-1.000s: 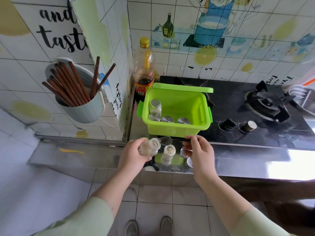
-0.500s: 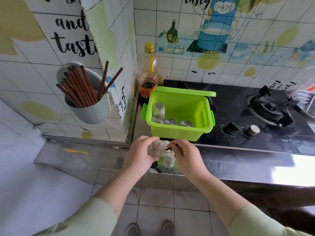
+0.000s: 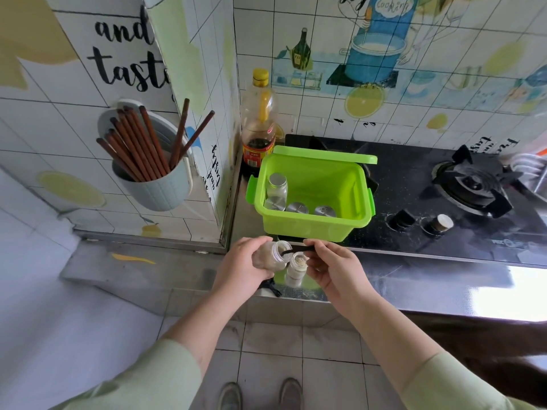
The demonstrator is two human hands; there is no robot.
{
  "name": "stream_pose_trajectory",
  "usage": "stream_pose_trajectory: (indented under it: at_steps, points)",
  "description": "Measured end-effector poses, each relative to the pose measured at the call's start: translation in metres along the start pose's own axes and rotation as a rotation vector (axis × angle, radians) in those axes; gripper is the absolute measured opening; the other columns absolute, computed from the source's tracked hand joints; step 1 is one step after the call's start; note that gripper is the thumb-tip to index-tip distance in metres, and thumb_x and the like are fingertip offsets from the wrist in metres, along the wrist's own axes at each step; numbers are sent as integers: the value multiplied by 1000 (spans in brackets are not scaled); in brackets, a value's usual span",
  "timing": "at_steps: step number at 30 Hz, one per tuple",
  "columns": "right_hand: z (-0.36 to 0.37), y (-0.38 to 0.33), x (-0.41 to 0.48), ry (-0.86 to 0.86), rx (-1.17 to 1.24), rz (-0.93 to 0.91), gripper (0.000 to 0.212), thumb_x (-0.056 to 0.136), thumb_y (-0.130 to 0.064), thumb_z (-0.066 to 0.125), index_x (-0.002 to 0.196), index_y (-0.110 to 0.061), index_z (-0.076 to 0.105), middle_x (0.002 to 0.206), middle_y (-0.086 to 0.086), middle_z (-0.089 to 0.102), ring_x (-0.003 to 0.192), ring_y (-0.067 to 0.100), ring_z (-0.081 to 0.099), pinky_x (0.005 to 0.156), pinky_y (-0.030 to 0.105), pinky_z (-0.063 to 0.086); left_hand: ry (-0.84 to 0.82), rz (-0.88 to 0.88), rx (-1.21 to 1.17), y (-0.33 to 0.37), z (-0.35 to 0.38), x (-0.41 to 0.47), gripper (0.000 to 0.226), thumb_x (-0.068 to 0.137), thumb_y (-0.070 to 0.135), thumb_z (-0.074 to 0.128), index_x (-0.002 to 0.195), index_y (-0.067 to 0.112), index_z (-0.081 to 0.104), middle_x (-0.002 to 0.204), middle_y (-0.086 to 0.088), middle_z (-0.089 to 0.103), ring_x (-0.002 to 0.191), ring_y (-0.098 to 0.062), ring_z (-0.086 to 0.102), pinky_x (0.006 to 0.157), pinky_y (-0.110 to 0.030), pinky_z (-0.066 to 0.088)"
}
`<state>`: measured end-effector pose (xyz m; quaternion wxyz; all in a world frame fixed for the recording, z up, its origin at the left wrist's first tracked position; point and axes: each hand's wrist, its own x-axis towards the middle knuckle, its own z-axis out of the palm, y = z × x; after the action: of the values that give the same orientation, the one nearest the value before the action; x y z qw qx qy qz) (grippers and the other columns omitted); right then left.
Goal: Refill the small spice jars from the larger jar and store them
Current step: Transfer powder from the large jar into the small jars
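The left hand (image 3: 245, 266) wraps its fingers round the larger jar (image 3: 270, 257), holding it tipped on its side with the open mouth turned towards the right hand (image 3: 336, 269). The right hand pinches a thin dark utensil (image 3: 299, 249) between thumb and fingertips. The utensil's far end sits in the mouth of the larger jar; what kind of tip it has cannot be told. Between the two hands, just below that mouth, an uncapped small spice jar (image 3: 296, 269) stands upright near the front edge of the steel counter (image 3: 414, 281).

Just behind the hands, a bright green storage box (image 3: 310, 229) sits at the left end of the black gas hob (image 3: 414, 184), its lid (image 3: 325, 153) propped up at the back. Inside it, against the left and front walls, stand four capped jars (image 3: 276, 187) with silver lids. A soy sauce bottle (image 3: 259, 122) with a yellow cap stands in the back corner behind the box. On the left wall hangs a pale holder (image 3: 159, 190) full of brown chopsticks (image 3: 139, 143).
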<state>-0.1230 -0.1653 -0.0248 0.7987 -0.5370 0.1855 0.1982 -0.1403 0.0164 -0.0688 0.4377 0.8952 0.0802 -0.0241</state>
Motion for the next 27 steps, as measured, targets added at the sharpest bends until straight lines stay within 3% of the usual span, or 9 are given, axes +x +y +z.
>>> stream_pose_trajectory:
  at_steps: [8,16,20,23,27]
  points:
    - [-17,4,7,56,109,20,24,99,-13,48,93,-4,69,72,6,64,63,13,57,58,22,55,-31,-78,-35,-10,12,6,70,57,18,86,119,36,60,109,13,56,105,-15,54,92,-42,48]
    - [-36,10,18,94,203,26,24,99,-10,46,94,0,67,76,11,59,72,18,55,60,23,56,-71,-143,-67,-11,20,13,67,61,11,85,122,29,61,113,8,58,103,-14,55,83,-26,41]
    - [-49,15,28,127,228,44,24,99,-11,46,93,-1,68,87,17,58,78,22,56,62,24,58,-69,-183,-86,-16,25,17,67,61,10,85,121,28,62,113,7,61,102,-15,58,83,-27,44]
    - [-54,16,32,160,255,54,23,99,-10,46,97,1,65,86,18,60,73,20,59,58,22,57,-38,-244,-103,-20,27,20,66,60,12,84,119,32,61,114,7,63,101,-16,60,89,-33,49]
    - [-62,17,39,214,233,65,22,100,-10,44,103,3,62,71,12,67,59,14,66,56,21,57,-3,-285,-170,-27,28,23,65,61,8,82,118,31,62,115,5,63,102,-16,60,89,-30,47]
